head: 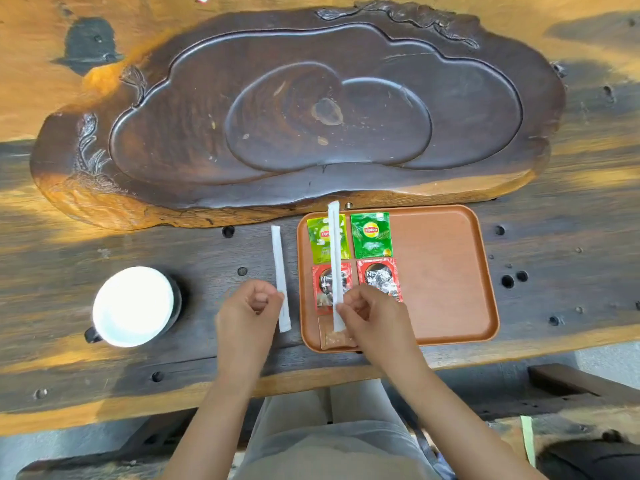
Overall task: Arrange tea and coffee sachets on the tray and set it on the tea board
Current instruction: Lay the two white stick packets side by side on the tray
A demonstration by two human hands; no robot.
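Note:
An orange-brown tray lies on the table in front of the dark carved tea board. On its left part sit two green Lipton sachets and two red Nescafé sachets, with a brown sachet at the near left corner. My right hand pinches a long white stick sachet held over the tray's left column. My left hand is curled, its fingers touching a second white stick sachet that lies on the table left of the tray.
A white-lined dark cup stands on the table to the left of my hands. The table has several round holes and a front edge close to my lap. The tray's right half is bare.

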